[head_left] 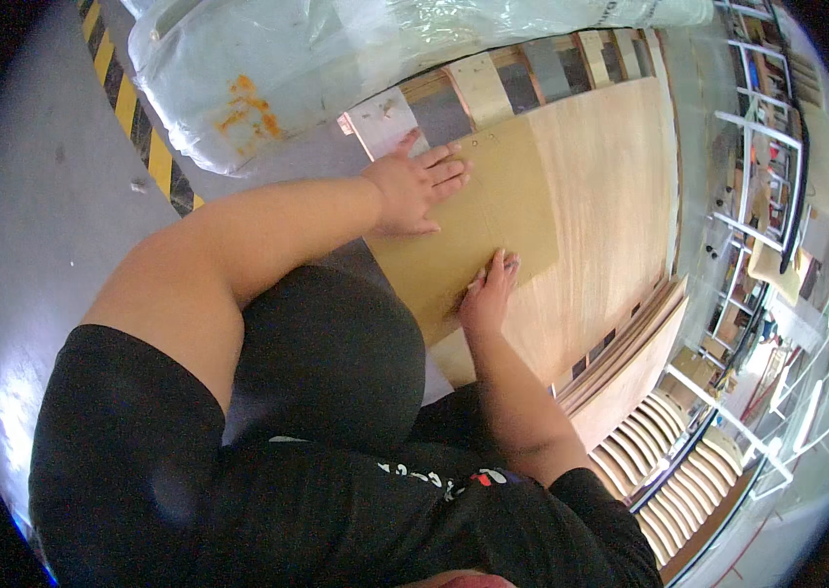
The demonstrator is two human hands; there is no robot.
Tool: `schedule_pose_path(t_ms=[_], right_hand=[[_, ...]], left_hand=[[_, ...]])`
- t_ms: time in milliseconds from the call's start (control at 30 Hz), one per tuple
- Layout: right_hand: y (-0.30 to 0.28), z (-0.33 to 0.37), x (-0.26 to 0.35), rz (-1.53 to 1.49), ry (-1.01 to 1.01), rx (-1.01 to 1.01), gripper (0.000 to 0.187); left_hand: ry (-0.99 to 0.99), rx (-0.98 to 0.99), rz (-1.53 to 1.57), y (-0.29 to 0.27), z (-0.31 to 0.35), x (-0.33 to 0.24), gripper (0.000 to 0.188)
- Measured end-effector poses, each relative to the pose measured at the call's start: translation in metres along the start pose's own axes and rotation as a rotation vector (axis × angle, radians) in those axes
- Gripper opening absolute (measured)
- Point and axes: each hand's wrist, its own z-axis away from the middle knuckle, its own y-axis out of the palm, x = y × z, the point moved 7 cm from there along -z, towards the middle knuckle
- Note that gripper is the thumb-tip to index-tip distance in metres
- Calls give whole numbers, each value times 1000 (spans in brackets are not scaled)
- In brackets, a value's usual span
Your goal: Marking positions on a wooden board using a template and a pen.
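Touching tan sheet [503, 186]: left hand [413, 192] spread, empty; right hand [488, 297] by edge [540, 271], grip unclear.

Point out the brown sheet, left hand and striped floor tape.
Brown sheet [493, 211], head view: bare middle.
Left hand [407, 192], head view: back of the hand.
Striped floor tape [126, 103], head view: a yellow band.

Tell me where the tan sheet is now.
In the head view, the tan sheet lies near the centre, overlapping the left side of the pale plywood board, with the left hand and right hand on it.
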Motion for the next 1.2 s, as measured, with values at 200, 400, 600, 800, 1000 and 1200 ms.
schedule_pose_path(t_ms=[200,400,600,800,1000,1200], right_hand=[[-12,-49,-2,-6,-85,70,63],[-13,-49,-11,-62,-97,65,66],[-11,-53,-26,-133,-104,57,64],[-18,-32,-29,-394,-12,-55,54],[-10,41,-15,-686,240,-132,47],[-15,63,-48,-752,257,-141,44]], left_hand=[[3,-58,3,0,1,2,76],[-331,-300,99,-8,15,30,55],[-487,-731,-7,-31,36,66,30],[-519,-489,114,-24,27,109,25],[-646,-551,120,-10,40,137,16],[-560,-660,-94,-26,29,112,15]])
